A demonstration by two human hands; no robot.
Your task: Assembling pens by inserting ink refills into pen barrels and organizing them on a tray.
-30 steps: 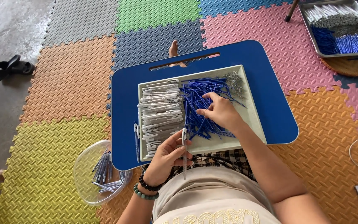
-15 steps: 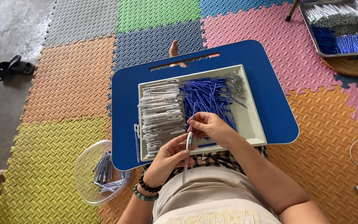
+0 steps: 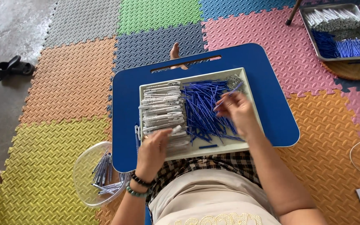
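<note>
A blue lap tray [image 3: 267,83] rests across my legs with a white tray [image 3: 246,89] on it. The white tray holds a stack of grey pen barrels [image 3: 161,106] on the left, a heap of thin blue refills [image 3: 203,108] in the middle and small springs [image 3: 233,80] at its far right corner. My left hand [image 3: 153,150] grips a grey pen barrel [image 3: 175,130] at the near edge of the stack. My right hand [image 3: 238,110] hovers over the refills, pinching one blue refill [image 3: 228,94] that points toward the springs.
A clear plastic bowl [image 3: 84,166] with assembled pens sits on the mat by my left knee. A second metal tray [image 3: 309,25] of grey barrels and blue refills lies at the far right. Black sandals [image 3: 13,67] lie on the concrete at the left. Coloured foam mats cover the floor.
My right hand picked a blue refill from the heap, brought it near the left hand, then moved back out over the refills. My left hand shifted onto the barrel stack.
</note>
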